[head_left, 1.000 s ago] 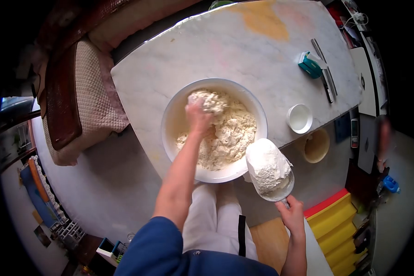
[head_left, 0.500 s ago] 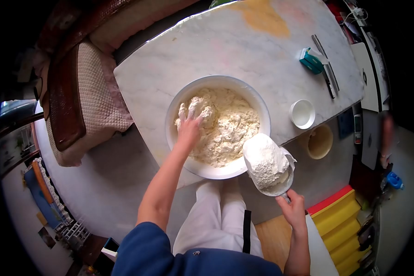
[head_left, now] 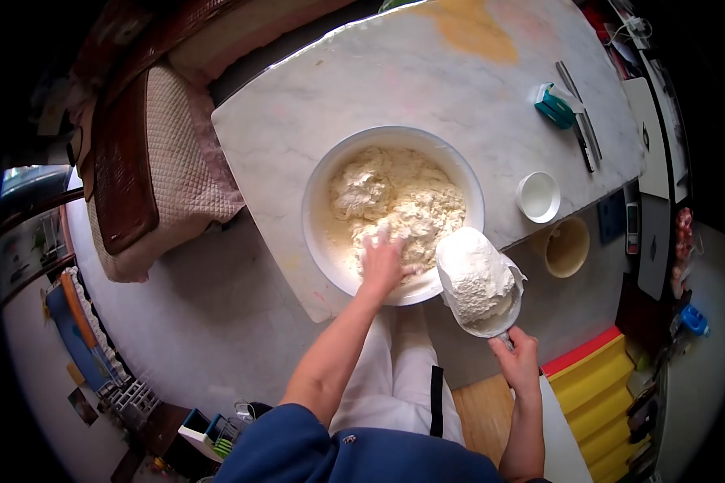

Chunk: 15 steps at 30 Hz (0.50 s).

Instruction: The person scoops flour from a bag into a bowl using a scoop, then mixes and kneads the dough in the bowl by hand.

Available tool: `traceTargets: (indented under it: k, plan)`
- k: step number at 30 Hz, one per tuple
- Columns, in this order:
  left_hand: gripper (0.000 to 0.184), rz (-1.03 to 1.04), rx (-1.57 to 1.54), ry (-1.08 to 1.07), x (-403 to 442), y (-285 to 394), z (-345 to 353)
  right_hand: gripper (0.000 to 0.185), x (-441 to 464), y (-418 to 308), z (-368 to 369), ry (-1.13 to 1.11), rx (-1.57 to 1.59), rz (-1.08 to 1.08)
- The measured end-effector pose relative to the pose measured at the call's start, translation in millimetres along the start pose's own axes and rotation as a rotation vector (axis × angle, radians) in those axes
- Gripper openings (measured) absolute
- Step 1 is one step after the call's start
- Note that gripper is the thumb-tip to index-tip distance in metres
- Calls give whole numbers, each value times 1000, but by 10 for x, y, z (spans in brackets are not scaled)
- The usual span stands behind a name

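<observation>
A large white bowl (head_left: 316, 241) with a bluish rim stands at the table's near edge. Shaggy, pale dough (head_left: 411, 181) fills it, lumpier at the upper left and looser toward the right. Inside the near part of the bowl, my left hand (head_left: 383, 262) touches the dough, its flour-coated fingers spread and partly sunk in it. My right hand (head_left: 517, 358) is closed around the handle of a scoop (head_left: 503, 322). Heaped white flour (head_left: 477, 278) fills the scoop, which is held level at the bowl's lower right rim.
Right of the bowl stands a small white bowl (head_left: 538, 197). A teal tissue pack (head_left: 554, 106) and long, thin dark tools (head_left: 580, 113) lie farther back on the marble table (head_left: 362, 88). Below the table edge is a beige bucket (head_left: 566, 247). A quilted sofa (head_left: 181, 161) is at left.
My left hand has moved from the dough's upper left side down and right to the near part of the bowl. The scoop stays by the rim; the whole view has shifted slightly.
</observation>
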<state>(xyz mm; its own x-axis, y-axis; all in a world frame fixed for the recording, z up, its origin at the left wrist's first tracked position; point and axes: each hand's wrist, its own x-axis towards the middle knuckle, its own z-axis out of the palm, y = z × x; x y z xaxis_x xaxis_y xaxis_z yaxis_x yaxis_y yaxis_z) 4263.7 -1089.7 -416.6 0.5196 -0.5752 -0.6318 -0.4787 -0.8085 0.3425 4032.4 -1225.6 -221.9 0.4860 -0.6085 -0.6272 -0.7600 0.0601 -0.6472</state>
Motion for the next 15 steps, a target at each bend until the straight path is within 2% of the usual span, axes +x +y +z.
traceTargets:
  k: [2, 6, 7, 11, 14, 15]
  plan:
    - [84, 23, 58, -136, -96, 103, -71, 17, 16, -27, -20, -4, -5, 0]
    - [73, 150, 188, -121, 93, -437, 10, 16, 24, -53, -39, -6, -38, -31]
    - [61, 174, 187, -89, 97, -445, -92, 16, 21, -63, -50, -8, -49, -43]
    - [47, 228, -40, 112, 249, -740, -139, 17, 21, -42, -49, 0, -51, -58]
    - [45, 346, -356, 232, 100, -655, -587, 18, -6, -2, -30, -4, -39, -33]
    - [38, 359, -323, 313, 109, -672, -658, 18, 5, -16, -39, -12, -49, -19]
